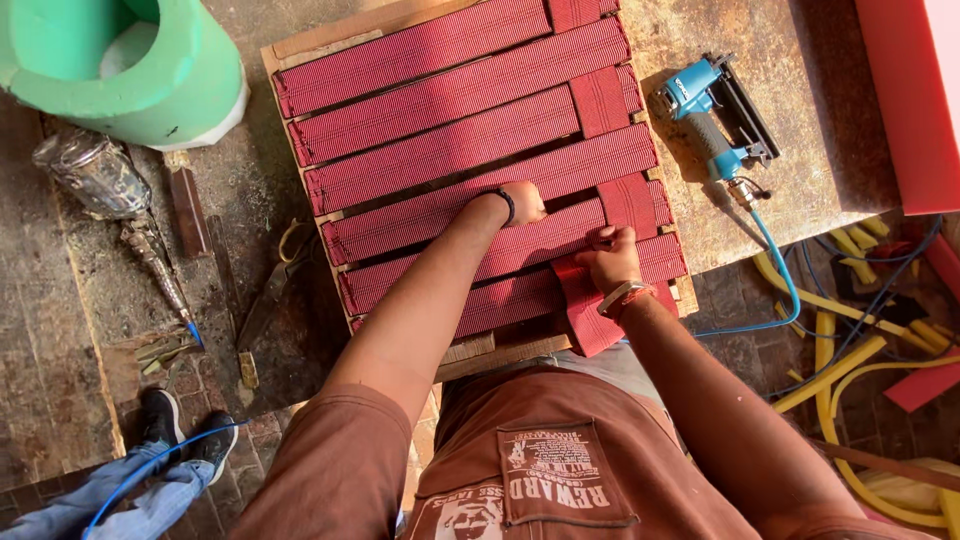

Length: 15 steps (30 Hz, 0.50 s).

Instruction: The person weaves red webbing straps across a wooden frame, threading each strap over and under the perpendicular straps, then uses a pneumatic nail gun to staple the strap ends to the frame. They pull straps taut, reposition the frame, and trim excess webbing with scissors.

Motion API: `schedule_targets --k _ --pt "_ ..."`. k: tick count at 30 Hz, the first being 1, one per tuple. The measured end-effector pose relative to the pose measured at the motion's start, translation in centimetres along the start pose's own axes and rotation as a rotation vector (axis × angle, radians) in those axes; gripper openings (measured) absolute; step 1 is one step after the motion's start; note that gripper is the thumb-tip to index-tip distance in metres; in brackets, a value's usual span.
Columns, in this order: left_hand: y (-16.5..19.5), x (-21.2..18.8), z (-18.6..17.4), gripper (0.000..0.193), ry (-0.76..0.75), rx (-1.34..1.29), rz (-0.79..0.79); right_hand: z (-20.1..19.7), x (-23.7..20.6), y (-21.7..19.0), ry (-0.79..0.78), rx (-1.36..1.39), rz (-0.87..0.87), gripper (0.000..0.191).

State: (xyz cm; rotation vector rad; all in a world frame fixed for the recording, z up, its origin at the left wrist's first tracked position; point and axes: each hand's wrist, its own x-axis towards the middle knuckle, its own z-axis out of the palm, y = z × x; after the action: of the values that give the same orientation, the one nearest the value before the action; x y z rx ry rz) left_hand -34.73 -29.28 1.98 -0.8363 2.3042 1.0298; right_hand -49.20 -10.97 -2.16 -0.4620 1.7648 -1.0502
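A wooden frame (pixel 300 45) lies on the worktable, laced with wide red webbing straps (pixel 440 100) running across it. A vertical red strap (pixel 605 100) weaves over and under them near the right side. My left hand (pixel 522 203), with a black band on the wrist, reaches between two horizontal straps, and its fingers are hidden under the webbing. My right hand (pixel 608 258) grips the loose end of the vertical strap (pixel 590 320) near the frame's front edge.
A blue pneumatic stapler (pixel 705 115) with a blue hose lies right of the frame. A green foam roll (pixel 130 60), a metal spray gun (pixel 100 180) and scissors (pixel 275 285) lie left. Another person's shoes and jeans (pixel 150 460) show at lower left. Yellow hoses (pixel 850 360) lie right.
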Motion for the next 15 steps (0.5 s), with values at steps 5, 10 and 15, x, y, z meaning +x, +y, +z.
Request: schedule_targets --k 5,10,15 --pt "0.3 -0.5 0.5 0.026 0.127 0.152 -0.028 -0.8 -0.9 0.2 -0.068 0.102 -0.122 0.048" --pt "1.4 -4.1 1.0 0.027 0.431 -0.056 -0.142 -2.4 -5.1 -8.1 -0.111 -0.762 -0.102 0.025" --pt "1.4 -4.5 -1.2 0.018 0.751 -0.271 -0.258 -0.5 -5.5 -13.5 -0.157 -0.944 -0.517 0.035"
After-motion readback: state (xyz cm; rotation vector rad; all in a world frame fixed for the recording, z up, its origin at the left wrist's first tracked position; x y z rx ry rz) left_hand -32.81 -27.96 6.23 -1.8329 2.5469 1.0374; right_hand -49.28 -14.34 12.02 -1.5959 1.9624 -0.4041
